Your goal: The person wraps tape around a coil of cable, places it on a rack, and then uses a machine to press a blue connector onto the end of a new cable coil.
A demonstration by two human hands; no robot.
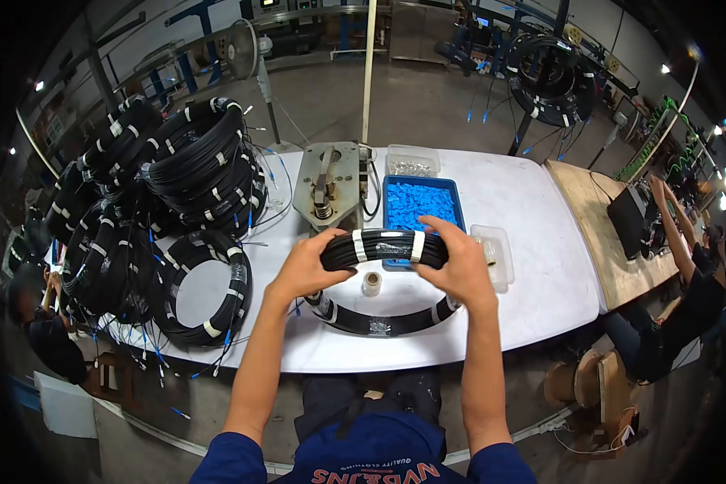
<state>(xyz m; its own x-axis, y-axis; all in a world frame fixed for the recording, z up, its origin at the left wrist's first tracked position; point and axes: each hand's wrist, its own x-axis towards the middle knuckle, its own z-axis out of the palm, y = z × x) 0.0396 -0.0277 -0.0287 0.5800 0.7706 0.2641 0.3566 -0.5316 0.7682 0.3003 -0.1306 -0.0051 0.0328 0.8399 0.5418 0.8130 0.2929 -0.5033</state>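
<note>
A black cable coil point(383, 248), bound with white tape bands and clear wrap, is held between my two hands. My left hand point(305, 266) has its fingers and thumb wrapped round the left side of the coil's far section. On the opposite side, my right hand point(462, 264) grips the same section. The near part of the coil sits low, close to the white table point(532, 323). Through the ring a small roll of clear film or tape point(371, 284) shows upright on the table.
Many black cable coils point(194, 161) are piled at left. Beyond my hands are a metal press-like device point(328, 189), a blue tray point(461, 211) of small blue parts and a clear box point(414, 153). Another clear container point(504, 270) stands right. People point(678, 315) work at both sides.
</note>
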